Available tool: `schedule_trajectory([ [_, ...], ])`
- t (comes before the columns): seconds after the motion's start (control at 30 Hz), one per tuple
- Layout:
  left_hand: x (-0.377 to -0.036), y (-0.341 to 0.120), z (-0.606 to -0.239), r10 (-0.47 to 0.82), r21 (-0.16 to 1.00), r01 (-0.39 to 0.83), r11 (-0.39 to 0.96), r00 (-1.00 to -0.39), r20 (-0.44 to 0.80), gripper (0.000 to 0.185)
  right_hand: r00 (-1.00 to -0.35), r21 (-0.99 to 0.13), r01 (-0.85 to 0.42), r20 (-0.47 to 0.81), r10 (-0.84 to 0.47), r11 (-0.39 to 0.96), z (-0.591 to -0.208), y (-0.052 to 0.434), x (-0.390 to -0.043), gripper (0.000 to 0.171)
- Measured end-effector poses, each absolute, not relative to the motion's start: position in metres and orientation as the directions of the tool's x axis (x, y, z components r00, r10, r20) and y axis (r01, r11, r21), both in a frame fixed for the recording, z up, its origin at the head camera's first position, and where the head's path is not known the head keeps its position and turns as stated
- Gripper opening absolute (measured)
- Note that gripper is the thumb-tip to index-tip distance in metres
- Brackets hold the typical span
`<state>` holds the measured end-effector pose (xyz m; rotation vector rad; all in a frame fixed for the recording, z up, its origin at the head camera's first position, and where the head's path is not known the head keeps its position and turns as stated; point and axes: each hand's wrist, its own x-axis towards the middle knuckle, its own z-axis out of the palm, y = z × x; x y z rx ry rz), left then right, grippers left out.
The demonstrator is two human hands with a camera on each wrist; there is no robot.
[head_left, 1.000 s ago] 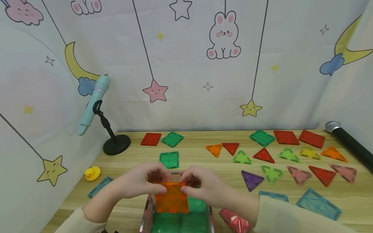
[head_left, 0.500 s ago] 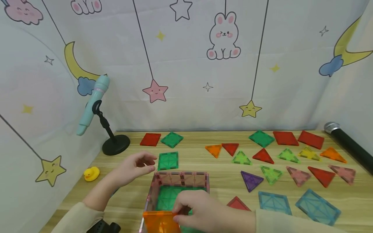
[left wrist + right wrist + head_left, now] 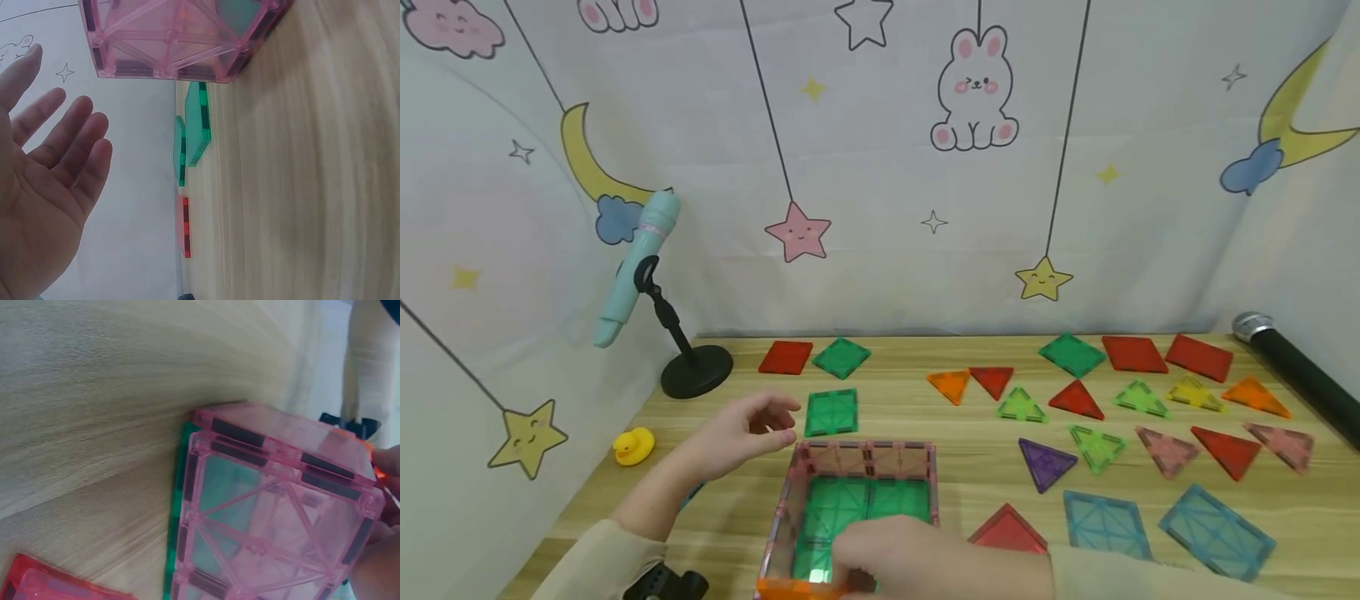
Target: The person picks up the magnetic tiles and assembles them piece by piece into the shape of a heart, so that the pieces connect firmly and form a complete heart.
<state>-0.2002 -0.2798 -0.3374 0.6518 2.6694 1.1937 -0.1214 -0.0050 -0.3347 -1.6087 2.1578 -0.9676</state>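
Observation:
Pink translucent magnetic tiles form the walls of an open-topped box [image 3: 865, 458] with a green tile floor [image 3: 838, 508]. At its near edge my right hand [image 3: 917, 558] pinches an orange square magnetic tile [image 3: 793, 589], mostly cut off by the frame. The right wrist view shows only a sliver of orange tile [image 3: 377, 469] by the fingers, beyond the pink wall [image 3: 269, 519]. My left hand [image 3: 748, 429] hovers left of the box's back corner, fingers loosely bent and holding nothing. In the left wrist view, that hand [image 3: 50, 169] is apart from the pink wall [image 3: 169, 37].
A green square tile [image 3: 831, 412] lies behind the box. To the right are a red tile [image 3: 1009, 529], blue tiles [image 3: 1107, 523], a purple triangle [image 3: 1047, 464] and several other triangles. A rubber duck [image 3: 634, 447] and a microphone stand [image 3: 697, 371] stand left; a black microphone [image 3: 1300, 367] lies right.
My left hand has let go of the orange tile and moved left. My right hand has carried the tile from above the box toward me, down to the box's near edge.

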Motion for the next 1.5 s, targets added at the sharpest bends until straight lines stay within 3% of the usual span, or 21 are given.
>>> schedule_trajectory([
  [0.23,-0.2,-0.277,-0.339,0.48,0.74,0.316,0.594,-0.877,-0.011,0.042,-0.301,-0.602,-0.777,0.099,-0.949,0.183,-0.34,-0.007,-0.123,0.006],
  [0.5,-0.192,-0.274,-0.335,0.513,0.731,0.338,0.593,-0.858,-0.019,0.04,-0.329,-0.638,-0.729,0.007,-0.944,0.249,-0.338,-0.005,-0.123,0.011],
  [0.6,-0.177,-0.268,-0.327,0.587,0.735,0.402,0.546,-0.81,0.007,0.031,-0.374,-0.675,-0.666,-0.066,-0.925,0.318,-0.334,0.0,-0.125,0.022],
  [0.73,-0.153,-0.254,-0.318,0.732,0.788,0.449,0.42,-0.681,-0.002,0.026,-0.41,-0.629,-0.689,-0.074,-0.909,0.361,-0.334,0.014,-0.128,0.028],
  [0.87,-0.14,-0.242,-0.32,0.826,0.84,0.42,0.344,-0.56,-0.058,0.025,-0.383,-0.514,-0.8,0.043,-0.923,0.309,-0.344,0.026,-0.127,0.02],
  [1.0,-0.136,-0.235,-0.325,0.863,0.81,0.454,0.371,-0.492,-0.119,0.022,-0.237,-0.358,-0.928,0.357,-0.903,0.102,-0.361,0.032,-0.123,0.012],
  [1.1,-0.137,-0.231,-0.325,0.876,0.771,0.497,0.398,-0.454,-0.16,0.019,-0.148,-0.224,-0.974,0.527,-0.837,0.031,-0.369,0.035,-0.121,0.007],
  [1.33,-0.138,-0.226,-0.318,0.898,0.727,0.554,0.406,-0.388,-0.205,0.012,-0.108,-0.051,-0.994,0.53,-0.841,0.096,-0.374,0.038,-0.12,0.01],
  [1.5,-0.141,-0.228,-0.316,0.895,0.788,0.466,0.404,-0.381,-0.233,0.016,-0.118,-0.043,-0.993,0.51,-0.852,0.111,-0.374,0.039,-0.12,0.012],
])
